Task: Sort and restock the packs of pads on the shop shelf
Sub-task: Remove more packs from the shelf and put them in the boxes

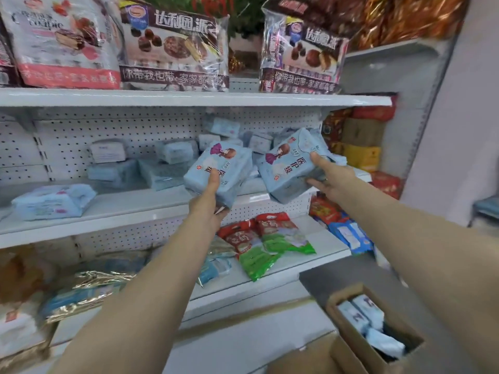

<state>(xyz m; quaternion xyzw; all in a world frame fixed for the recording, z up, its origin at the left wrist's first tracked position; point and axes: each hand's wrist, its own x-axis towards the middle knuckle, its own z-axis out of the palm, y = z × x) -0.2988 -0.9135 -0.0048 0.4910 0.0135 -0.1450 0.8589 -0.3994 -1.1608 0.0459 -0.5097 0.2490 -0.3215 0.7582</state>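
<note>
Above the front edge of the middle shelf [121, 211]: your left grip [206, 205] clamps the left pad pack [224, 168], right grip [334, 182] clamps the right pad pack [286, 171], both tilted.

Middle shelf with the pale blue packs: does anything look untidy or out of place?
The pale blue plastic packs at the back of the white metal shelf lie heaped at mixed angles, not in rows. One pale blue pack lies alone at the left. The left hand and right hand each grip another pack.
</note>
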